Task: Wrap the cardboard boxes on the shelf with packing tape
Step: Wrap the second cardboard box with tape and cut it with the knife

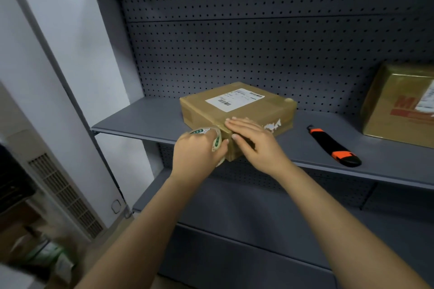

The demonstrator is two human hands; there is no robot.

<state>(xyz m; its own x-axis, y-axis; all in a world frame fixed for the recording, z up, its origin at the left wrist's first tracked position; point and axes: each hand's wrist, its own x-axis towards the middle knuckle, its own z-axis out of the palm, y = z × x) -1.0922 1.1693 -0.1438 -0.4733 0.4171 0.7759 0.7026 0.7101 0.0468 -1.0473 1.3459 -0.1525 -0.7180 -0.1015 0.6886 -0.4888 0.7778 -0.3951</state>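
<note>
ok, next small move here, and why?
Probably draw the tape roll on around the near corner of the box with the left hand: it grips the roll at that corner, while the right hand presses flat on its edge, seemingly pinning the tape.

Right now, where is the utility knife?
Head view: the orange-and-black utility knife lies on the grey shelf, right of the flat labelled cardboard box, between it and the larger cardboard box at the frame's right edge.

Orange/blk utility knife (333, 145), pegboard backing (234, 54), vent grille (65, 195) lwr left
</note>
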